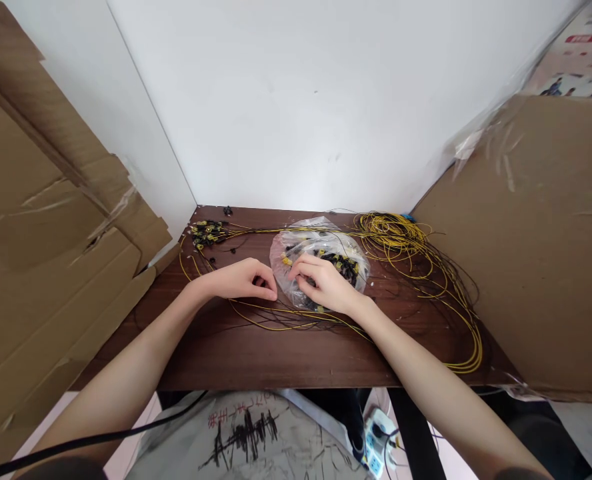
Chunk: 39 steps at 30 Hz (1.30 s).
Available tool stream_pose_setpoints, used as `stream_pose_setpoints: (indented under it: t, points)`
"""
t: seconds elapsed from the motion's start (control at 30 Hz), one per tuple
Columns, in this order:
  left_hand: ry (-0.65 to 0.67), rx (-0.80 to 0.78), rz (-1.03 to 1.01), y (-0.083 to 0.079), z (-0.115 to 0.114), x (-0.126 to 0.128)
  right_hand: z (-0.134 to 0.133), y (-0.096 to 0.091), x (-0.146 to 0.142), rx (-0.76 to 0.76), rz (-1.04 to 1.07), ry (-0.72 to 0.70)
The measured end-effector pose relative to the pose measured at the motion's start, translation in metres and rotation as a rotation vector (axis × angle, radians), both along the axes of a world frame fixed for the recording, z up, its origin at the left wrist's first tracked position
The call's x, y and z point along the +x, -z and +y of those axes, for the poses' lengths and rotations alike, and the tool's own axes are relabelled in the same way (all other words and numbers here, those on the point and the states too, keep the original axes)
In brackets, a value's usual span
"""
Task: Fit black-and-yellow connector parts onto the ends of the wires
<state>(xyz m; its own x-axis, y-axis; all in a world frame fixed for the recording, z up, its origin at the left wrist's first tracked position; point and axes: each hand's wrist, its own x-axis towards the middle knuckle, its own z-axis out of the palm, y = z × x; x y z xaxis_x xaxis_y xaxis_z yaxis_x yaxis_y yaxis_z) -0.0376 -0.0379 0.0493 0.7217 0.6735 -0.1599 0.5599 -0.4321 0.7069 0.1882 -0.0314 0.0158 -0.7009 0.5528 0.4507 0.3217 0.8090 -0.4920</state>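
A clear plastic bag (283,283) lies in the middle of the brown table, with many small black and yellow parts (349,267) in it. My right hand (326,281) is over the bag, fingers bent and drawn together near its left side; anything between the fingertips is too small to name. Just left of the bag, my left hand (246,279) is curled, thumb and fingers close together in a pinch. What it pinches, if anything, does not show. Thin yellow and black wires (281,328) run across the table just in front of both hands.
A coil of yellow and black wire (391,233) lies at the back right, its strands looping forward. At the back left sits a cluster of black and yellow connectors (207,233). Cardboard walls (541,253) flank the table. Below its front edge is a power strip (377,440).
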Motion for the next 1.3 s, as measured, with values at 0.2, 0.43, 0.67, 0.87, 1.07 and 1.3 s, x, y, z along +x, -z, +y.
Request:
stream_pose_setpoints:
  t: [0.2, 0.43, 0.67, 0.87, 1.07, 1.3]
  points:
    - [0.036, 0.023, 0.024, 0.007, 0.002, 0.001, -0.004, 0.001, -0.003, 0.015, -0.001, -0.03]
    - [-0.085, -0.043, -0.155, 0.002, -0.002, 0.004, -0.005, 0.0, -0.006, -0.069, 0.043, -0.006]
    - [-0.114, 0.006, -0.201, 0.007, 0.001, 0.005, -0.006, 0.001, -0.011, -0.323, 0.138, 0.021]
    - [-0.158, -0.021, -0.188, 0.003, 0.003, -0.002, -0.006, 0.0, -0.012, -0.546, 0.236, 0.021]
    - [-0.334, 0.076, -0.208, 0.002, 0.011, -0.014, -0.004, -0.008, -0.006, -0.75, 0.432, -0.019]
    - [-0.454, 0.141, -0.162, 0.006, 0.019, -0.027, -0.001, -0.011, -0.002, -0.952, 0.662, -0.132]
